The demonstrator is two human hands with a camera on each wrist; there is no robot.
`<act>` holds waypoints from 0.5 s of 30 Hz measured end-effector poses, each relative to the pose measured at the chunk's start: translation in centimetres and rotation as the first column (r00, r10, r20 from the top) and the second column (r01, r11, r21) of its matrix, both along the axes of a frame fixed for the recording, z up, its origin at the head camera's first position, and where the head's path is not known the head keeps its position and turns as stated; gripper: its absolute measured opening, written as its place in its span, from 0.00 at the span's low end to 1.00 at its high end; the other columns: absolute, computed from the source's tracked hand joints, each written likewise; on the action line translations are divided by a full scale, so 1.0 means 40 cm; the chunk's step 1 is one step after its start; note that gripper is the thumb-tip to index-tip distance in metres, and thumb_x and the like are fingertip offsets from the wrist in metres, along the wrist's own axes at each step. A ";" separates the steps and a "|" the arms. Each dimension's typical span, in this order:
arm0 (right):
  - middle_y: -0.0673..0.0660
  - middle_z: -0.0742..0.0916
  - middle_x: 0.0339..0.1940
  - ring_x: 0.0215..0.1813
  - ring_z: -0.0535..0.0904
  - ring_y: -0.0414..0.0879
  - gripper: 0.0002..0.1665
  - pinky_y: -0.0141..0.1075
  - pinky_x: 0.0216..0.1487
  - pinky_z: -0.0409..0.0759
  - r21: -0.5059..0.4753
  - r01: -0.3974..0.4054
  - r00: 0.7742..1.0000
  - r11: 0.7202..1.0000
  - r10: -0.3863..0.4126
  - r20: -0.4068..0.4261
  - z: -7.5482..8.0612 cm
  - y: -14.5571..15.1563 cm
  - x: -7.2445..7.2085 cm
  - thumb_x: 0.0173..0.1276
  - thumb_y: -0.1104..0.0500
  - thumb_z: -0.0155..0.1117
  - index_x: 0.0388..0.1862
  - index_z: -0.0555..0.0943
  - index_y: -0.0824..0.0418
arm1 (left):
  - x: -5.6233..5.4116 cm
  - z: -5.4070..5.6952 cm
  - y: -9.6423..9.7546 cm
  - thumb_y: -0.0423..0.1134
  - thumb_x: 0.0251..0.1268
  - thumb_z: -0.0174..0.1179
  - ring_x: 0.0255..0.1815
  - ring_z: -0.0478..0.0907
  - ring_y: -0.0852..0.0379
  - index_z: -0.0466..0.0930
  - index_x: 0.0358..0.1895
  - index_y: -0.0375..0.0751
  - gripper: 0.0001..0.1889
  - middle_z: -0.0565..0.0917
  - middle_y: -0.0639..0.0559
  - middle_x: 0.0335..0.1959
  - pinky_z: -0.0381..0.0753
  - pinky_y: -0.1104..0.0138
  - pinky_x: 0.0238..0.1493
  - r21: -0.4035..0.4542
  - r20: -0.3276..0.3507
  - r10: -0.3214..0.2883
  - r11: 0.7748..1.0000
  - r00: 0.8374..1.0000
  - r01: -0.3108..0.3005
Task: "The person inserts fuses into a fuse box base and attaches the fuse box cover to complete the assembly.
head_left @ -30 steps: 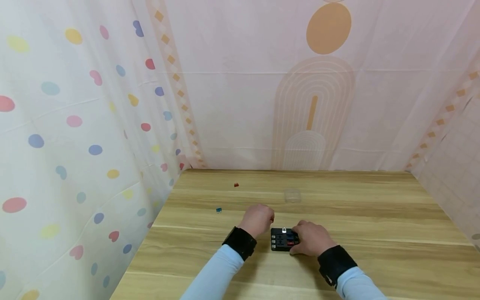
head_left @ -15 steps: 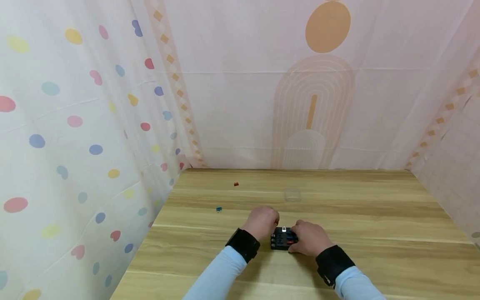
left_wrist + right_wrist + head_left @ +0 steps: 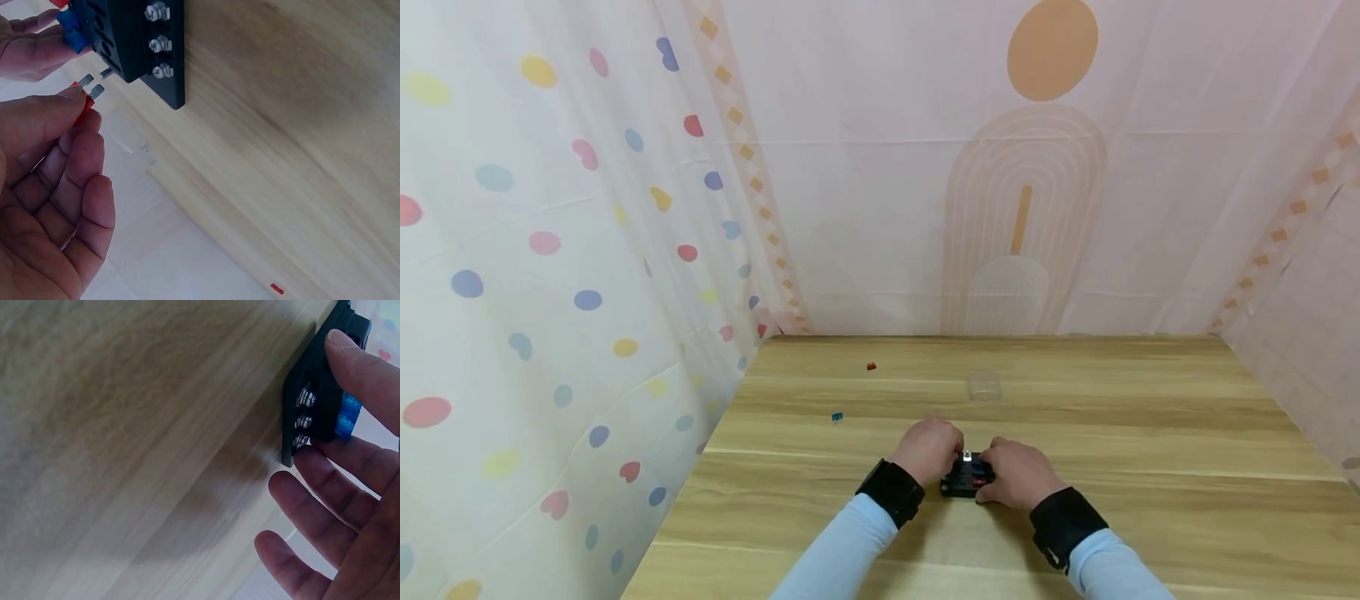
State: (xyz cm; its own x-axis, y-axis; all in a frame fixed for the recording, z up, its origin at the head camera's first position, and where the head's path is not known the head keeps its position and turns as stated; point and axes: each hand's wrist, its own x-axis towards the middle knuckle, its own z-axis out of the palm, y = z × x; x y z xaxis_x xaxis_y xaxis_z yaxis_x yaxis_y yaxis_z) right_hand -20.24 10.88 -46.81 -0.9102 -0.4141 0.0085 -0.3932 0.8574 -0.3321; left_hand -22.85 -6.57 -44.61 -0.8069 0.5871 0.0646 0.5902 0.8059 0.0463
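Observation:
A black fuse block (image 3: pixel 958 483) with silver screws along its side lies on the wooden table. My right hand (image 3: pixel 1021 475) holds its right part, thumb on the near side and forefinger on the far side. Blue blade fuses (image 3: pixel 348 415) sit in the block beside that forefinger. In the left wrist view, a red blade fuse (image 3: pixel 86 112) is pinched between the thumb and forefinger of my left hand (image 3: pixel 928 450). Its two metal prongs point toward the block, a small gap apart from it. The head view hides this fuse behind the fingers.
A loose blue fuse (image 3: pixel 837 417) lies to the left on the table, and a small red fuse (image 3: pixel 871 367) farther back. Behind the block is a clear plastic cover (image 3: pixel 984 386). Patterned curtains (image 3: pixel 880 208) hang along the table's back and left edges.
My left hand has moved right, up to the far left corner of the fuse block. The right hand keeps its hold, and the block has barely shifted.

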 end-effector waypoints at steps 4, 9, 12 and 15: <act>0.51 0.79 0.34 0.31 0.73 0.44 0.29 0.43 0.35 0.77 -0.010 -0.004 1.000 1.000 0.003 -0.005 0.000 0.000 -0.001 0.45 0.50 0.84 0.43 0.87 0.64 | -0.002 -0.008 0.003 0.33 0.61 0.68 0.28 0.77 0.64 0.88 0.29 0.48 0.05 0.83 0.60 0.25 0.77 0.72 0.33 0.007 0.008 -0.003 1.000 1.000 0.003; 0.51 0.79 0.33 0.30 0.72 0.44 0.28 0.42 0.35 0.77 -0.024 -0.005 1.000 1.000 0.005 -0.005 -0.001 0.001 0.000 0.45 0.50 0.84 0.43 0.86 0.64 | 0.001 -0.016 0.003 0.33 0.61 0.69 0.27 0.77 0.65 0.87 0.29 0.48 0.05 0.83 0.61 0.25 0.76 0.73 0.32 0.008 0.013 -0.015 1.000 1.000 0.015; 0.51 0.79 0.33 0.30 0.72 0.44 0.28 0.42 0.34 0.76 -0.031 -0.007 1.000 0.999 0.007 -0.009 0.000 0.001 0.000 0.44 0.51 0.85 0.42 0.86 0.64 | 0.003 -0.020 0.005 0.34 0.61 0.69 0.27 0.76 0.65 0.87 0.28 0.48 0.05 0.82 0.61 0.24 0.75 0.73 0.32 -0.005 -0.005 -0.021 1.000 1.000 0.021; 0.51 0.79 0.33 0.30 0.73 0.44 0.28 0.42 0.34 0.77 -0.028 -0.009 1.000 1.000 0.008 -0.011 0.001 0.001 0.001 0.45 0.50 0.84 0.43 0.86 0.64 | 0.003 -0.023 0.007 0.35 0.60 0.69 0.26 0.75 0.65 0.86 0.27 0.49 0.06 0.82 0.62 0.23 0.75 0.73 0.31 -0.014 -0.020 -0.022 1.000 1.000 0.021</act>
